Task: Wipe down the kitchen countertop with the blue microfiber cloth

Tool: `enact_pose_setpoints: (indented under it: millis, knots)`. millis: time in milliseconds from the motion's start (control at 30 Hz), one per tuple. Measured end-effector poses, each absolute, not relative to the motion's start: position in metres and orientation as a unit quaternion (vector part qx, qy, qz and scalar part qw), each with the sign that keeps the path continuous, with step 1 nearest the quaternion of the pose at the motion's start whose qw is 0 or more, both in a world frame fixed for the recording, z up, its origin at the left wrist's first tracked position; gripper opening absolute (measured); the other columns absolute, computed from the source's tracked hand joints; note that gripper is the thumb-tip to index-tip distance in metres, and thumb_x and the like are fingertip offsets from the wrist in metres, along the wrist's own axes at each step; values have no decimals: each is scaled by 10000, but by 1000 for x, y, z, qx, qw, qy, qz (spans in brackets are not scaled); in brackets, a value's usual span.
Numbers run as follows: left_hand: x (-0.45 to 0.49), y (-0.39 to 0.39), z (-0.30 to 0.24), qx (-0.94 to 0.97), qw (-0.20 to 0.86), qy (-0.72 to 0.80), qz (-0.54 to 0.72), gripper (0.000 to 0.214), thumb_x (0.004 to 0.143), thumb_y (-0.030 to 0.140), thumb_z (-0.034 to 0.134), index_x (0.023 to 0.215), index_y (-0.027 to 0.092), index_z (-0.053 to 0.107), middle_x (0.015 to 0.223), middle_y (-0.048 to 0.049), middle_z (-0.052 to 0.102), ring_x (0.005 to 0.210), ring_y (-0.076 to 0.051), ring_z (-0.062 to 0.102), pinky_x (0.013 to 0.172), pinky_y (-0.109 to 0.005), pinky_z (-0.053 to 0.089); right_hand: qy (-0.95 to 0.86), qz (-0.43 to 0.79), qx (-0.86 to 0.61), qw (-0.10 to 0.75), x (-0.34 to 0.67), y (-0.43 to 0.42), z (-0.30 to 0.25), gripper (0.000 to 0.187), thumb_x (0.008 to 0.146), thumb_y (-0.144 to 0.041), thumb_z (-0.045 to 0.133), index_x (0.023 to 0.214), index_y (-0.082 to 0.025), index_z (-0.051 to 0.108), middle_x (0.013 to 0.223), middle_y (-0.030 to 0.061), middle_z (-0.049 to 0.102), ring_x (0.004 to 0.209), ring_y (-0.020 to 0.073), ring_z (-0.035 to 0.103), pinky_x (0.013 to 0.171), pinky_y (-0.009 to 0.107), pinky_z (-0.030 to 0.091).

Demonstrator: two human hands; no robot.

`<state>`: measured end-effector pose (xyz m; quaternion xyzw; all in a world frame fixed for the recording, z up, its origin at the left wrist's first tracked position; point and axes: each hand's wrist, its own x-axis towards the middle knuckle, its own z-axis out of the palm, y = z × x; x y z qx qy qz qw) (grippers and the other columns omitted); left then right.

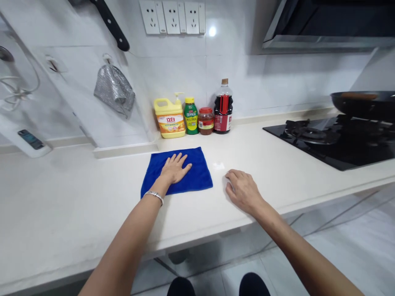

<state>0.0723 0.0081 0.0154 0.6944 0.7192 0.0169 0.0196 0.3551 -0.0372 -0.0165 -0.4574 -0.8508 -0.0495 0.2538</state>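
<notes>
A blue cloth lies spread flat on the white countertop. My left hand rests on top of the cloth, palm down with its fingers stretched out; a silver bracelet sits on that wrist. My right hand rests on the bare countertop just right of the cloth, not touching it. Its fingers are curled downward with the tips on the surface, and nothing shows in them.
Against the back wall stand a yellow detergent bottle, a green bottle, a red-lidded jar and a dark sauce bottle. A black gas hob with a pan is at right. A metallic mesh pouch hangs at left.
</notes>
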Motion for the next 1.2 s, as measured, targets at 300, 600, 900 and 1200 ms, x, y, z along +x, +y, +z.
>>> enact_pose_setpoints:
  millis: [300,600,900,1200]
  knots:
    - [95,-34,11,692,6,722,13,766,941,624,158,1555,168,202,1628,-111,128,1497,-327,74,1210,-516,110,-843,-26,-482,240,356,-37,-10,266,893,-191,454,1095,-156,624,1166,126,634,1036,263,567,893,385,401]
    - [111,-83,9,696,12,718,31,778,936,643,160,1549,169,231,1619,-116,141,1494,-335,86,1202,-545,126,-856,-27,-449,255,361,-43,-11,275,914,-160,440,1089,-150,652,1150,128,663,1071,226,602,945,340,439]
    - [67,-132,11,726,29,686,41,722,940,652,190,1544,261,243,1624,-27,149,1504,-251,80,1228,-460,89,-856,-10,-427,290,367,-40,-19,290,908,-158,446,1126,-138,638,1212,131,656,1142,217,599,1016,338,435]
    - [-41,-191,10,695,24,716,59,693,931,633,247,1531,288,276,1610,6,203,1500,-231,118,1232,-455,83,-861,-32,-401,310,369,-39,-29,311,917,-198,400,1117,-138,630,1203,150,657,1108,240,617,986,381,471]
